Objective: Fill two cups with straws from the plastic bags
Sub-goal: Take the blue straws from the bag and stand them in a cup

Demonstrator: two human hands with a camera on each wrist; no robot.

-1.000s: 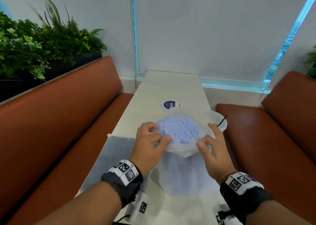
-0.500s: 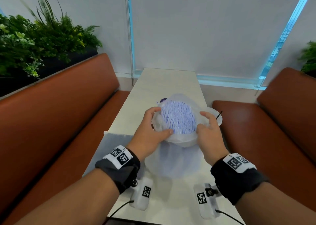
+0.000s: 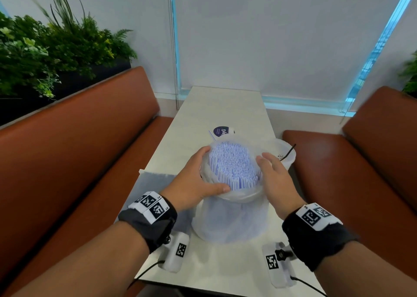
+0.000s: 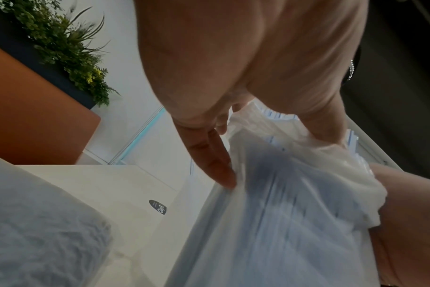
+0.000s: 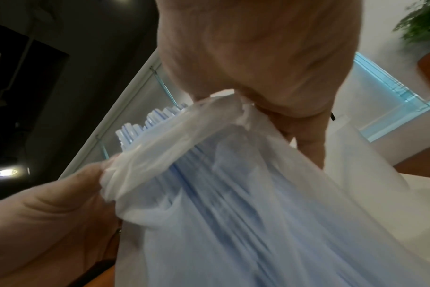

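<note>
Dense bundle of white straws with blue stripes [image 3: 233,169], standing upright inside translucent white plastic bag [image 3: 228,222], bag base resting on pale counter [image 3: 221,107] near the front edge. Bag mouth rolled down into a thick collar around the straw tops, tops exposed above it.

Left hand [image 3: 198,179] wrapped around the left side of the collar, thumb curled along its near rim, fingers pressed into the film in the left wrist view. Right hand [image 3: 274,179] against the right side of the collar, fingers fairly straight in the head view; right wrist view shows bunched plastic under the palm, a real pinch cannot be told.

Step judged: exposing the straws by peeling the bag down; no straws transferred yet. Next move calls for closing one hand around a manageable clump and lifting straight up while the other steadies the bag, then carrying to a cup. Clear plastic cup [image 3: 284,153] just behind the right hand, black stick-like item leaning in it. Second cup not identifiable; small round object with dark purple label [image 3: 222,131] lies beyond the bag.

Versus half a second back: bag mouth sits lower on the bundle, more straw length showing; both hands lower and closer to the camera, right-hand fingers straighter. Second pale bag [image 3: 158,181] flat on the counter at left, unchanged.
</note>
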